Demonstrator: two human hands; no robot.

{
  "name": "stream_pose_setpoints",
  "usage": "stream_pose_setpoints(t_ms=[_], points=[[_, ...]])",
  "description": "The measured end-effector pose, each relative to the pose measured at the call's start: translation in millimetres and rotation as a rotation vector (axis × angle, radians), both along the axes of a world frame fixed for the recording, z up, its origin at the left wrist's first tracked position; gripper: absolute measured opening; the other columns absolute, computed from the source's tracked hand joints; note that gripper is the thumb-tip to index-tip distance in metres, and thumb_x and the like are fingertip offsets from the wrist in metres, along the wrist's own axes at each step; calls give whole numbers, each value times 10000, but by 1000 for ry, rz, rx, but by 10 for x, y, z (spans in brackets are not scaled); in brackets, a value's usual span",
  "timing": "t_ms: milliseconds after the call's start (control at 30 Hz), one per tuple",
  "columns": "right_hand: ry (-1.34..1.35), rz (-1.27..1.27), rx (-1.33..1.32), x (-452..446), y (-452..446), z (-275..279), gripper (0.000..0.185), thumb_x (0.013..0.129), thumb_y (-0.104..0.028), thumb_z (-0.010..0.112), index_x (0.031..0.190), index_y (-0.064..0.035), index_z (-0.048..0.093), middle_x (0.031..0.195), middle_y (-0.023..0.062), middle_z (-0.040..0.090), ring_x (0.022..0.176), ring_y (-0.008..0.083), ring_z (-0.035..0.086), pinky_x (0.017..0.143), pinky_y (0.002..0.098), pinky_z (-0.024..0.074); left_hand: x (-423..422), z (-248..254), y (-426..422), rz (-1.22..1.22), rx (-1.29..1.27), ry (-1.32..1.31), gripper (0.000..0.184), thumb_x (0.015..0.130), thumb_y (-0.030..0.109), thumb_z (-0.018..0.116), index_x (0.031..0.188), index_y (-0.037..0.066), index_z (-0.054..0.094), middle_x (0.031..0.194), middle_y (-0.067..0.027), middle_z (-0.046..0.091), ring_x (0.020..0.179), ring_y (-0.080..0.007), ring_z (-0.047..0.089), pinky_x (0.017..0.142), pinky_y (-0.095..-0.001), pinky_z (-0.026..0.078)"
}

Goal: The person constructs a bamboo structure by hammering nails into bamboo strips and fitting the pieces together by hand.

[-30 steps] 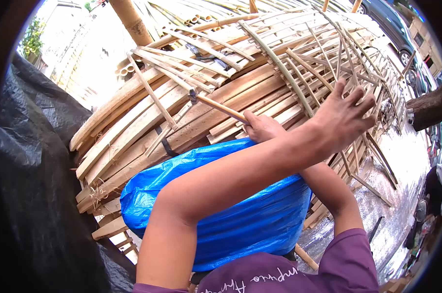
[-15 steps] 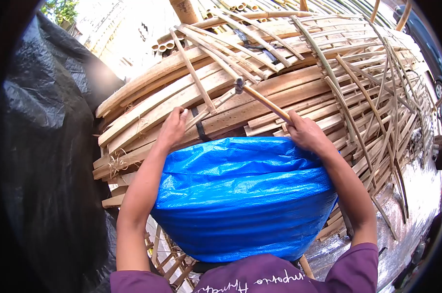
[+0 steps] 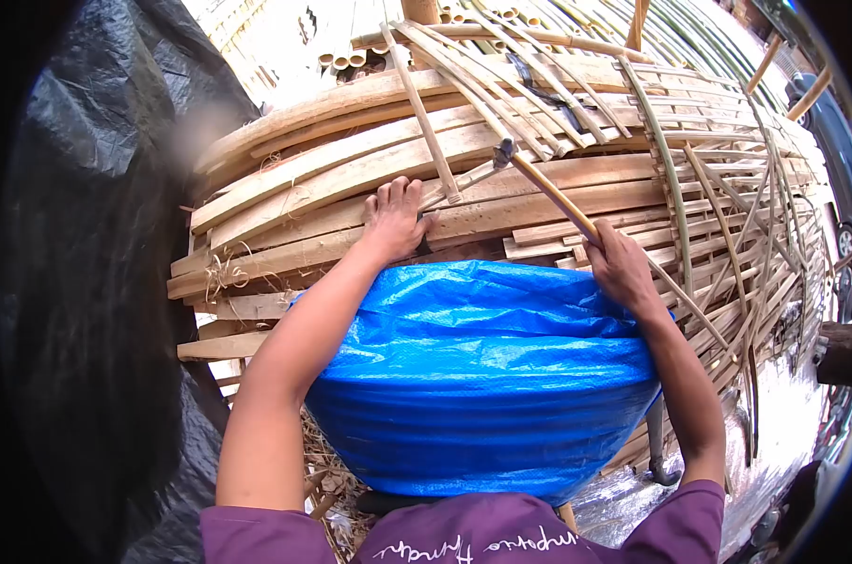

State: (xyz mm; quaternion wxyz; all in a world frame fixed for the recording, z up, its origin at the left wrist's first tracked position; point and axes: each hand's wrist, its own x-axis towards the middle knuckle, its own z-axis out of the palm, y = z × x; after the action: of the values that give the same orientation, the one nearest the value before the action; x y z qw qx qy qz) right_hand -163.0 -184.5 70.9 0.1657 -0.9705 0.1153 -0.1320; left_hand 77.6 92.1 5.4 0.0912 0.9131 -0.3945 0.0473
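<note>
My right hand is closed around the wooden handle of a hammer. Its small dark head points up and to the left, over the stacked wood. My left hand lies palm down across the wooden boards, its fingers stretched forward and its thumb apart. A dark piece by the left thumb is mostly hidden by that hand. Just right of the left fingers, a narrow wooden strip rests across the boards. A blue tarp covering bulges between my arms, in front of my body.
A black plastic sheet hangs on the left. Split bamboo strips cross the pile on the right, and bamboo poles lie behind. Silvery sheeting covers ground at lower right. A dark car stands at far right.
My left hand has moved from the strip's end onto the boards, palm down, covering most of the dark piece. The view has shifted; my right hand keeps the hammer.
</note>
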Motion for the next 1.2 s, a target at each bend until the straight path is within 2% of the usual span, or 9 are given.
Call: stream_pose_setpoints(t_ms=[67, 267, 500, 667, 767, 967, 1033, 1133, 1200], points=[[9, -11, 24, 22, 49, 67, 156, 923, -189, 550, 943, -57, 471, 641, 211, 590, 623, 427, 588, 575, 529, 425, 25, -109, -24, -41, -46, -144, 685, 906, 517, 539, 1412, 105, 330, 1392, -134, 377, 1274, -314, 368, 1009, -501, 283], [-48, 26, 29, 170, 171, 277, 163, 926, -189, 569, 939, -46, 492, 657, 198, 588, 631, 418, 587, 563, 503, 420, 72, -251, -32, -36, -53, -193, 648, 948, 536, 445, 1425, 116, 318, 1380, -140, 403, 1263, -309, 391, 993, -541, 275], [-178, 123, 165, 279, 532, 871, 152, 917, -128, 582, 988, -40, 480, 640, 205, 571, 631, 421, 586, 561, 501, 411, 44, -155, -32, -14, -11, -99, 606, 958, 485, 459, 1426, 130, 311, 1353, -139, 417, 1247, -313, 403, 987, -555, 276], [17, 130, 45, 140, 271, 183, 144, 928, -130, 560, 964, -54, 443, 601, 206, 554, 569, 427, 567, 523, 522, 400, 92, -254, -24, -40, -47, -171, 559, 946, 358, 516, 1421, 148, 309, 1309, -131, 432, 1223, -310, 416, 964, -571, 285], [46, 22, 33, 115, 214, 167, 143, 938, -157, 553, 980, -59, 458, 610, 206, 562, 578, 425, 576, 524, 518, 406, 76, -163, -41, -28, 3, -91, 557, 945, 356, 518, 1420, 155, 309, 1309, -130, 426, 1219, -308, 416, 958, -574, 291], [-127, 48, 90, 116, 305, 377, 147, 921, -122, 584, 962, -64, 455, 628, 180, 560, 583, 408, 579, 503, 499, 412, 80, -188, 5, -61, -7, -123, 699, 946, 574, 422, 1480, 160, 244, 1432, -118, 336, 1317, -290, 333, 1034, -590, 210], [-138, 169, -4, 120, 293, 300, 147, 923, -117, 576, 945, -60, 442, 657, 181, 566, 597, 405, 585, 508, 504, 417, 67, -197, 7, -111, -54, -161, 756, 933, 629, 401, 1497, 159, 221, 1470, -109, 300, 1351, -283, 297, 1060, -600, 171], [114, 147, -97, 142, 268, 87, 141, 940, -137, 533, 937, -43, 428, 714, 197, 598, 640, 414, 603, 540, 511, 430, 37, -208, -24, -61, 46, -225, 859, 904, 693, 376, 1533, 153, 149, 1584, -79, 135, 1453, -254, 148, 1124, -604, 33], [182, 106, -126, 148, 269, 87, 140, 942, -141, 529, 937, -42, 430, 711, 200, 603, 644, 417, 604, 543, 511, 430, 32, -258, -44, -57, 60, -255, 876, 902, 699, 370, 1539, 151, 125, 1596, -74, 105, 1463, -251, 125, 1129, -606, 9]])
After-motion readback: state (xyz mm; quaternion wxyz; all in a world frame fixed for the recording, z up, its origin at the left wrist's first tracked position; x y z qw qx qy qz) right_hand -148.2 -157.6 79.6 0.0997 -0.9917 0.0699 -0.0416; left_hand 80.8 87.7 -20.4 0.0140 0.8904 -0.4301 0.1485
